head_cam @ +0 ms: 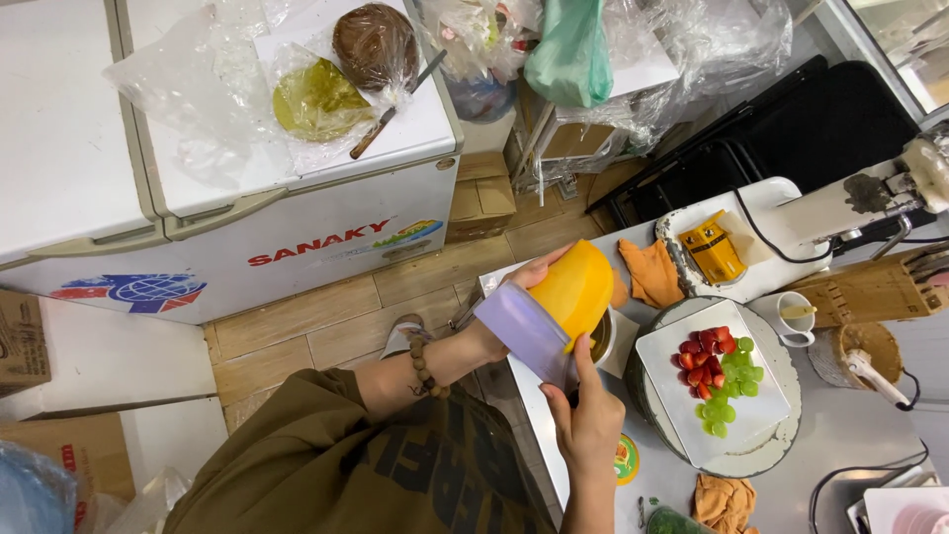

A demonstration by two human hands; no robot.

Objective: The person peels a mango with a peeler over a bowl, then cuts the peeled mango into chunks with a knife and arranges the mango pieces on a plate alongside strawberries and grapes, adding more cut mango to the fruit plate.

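your left grip point(514, 287) wraps the yellow tub point(576, 289), tilted over the desk point(850, 435) edge; your right grip point(590, 420) pinches its lavender lid point(524, 331), half off. the tub's contents are hidden. just beside it a square white plate point(761, 410) holds cut strawberries point(702, 361) and green grapes point(730, 391); a white cup point(797, 314) stands beyond.

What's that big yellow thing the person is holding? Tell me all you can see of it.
The yellow thing looks like a peeled mango: smooth, rounded, orange-yellow. The left hand cups it from behind, above a small bowl at the counter's edge. The right hand presses a flat lavender tool against its lower side.
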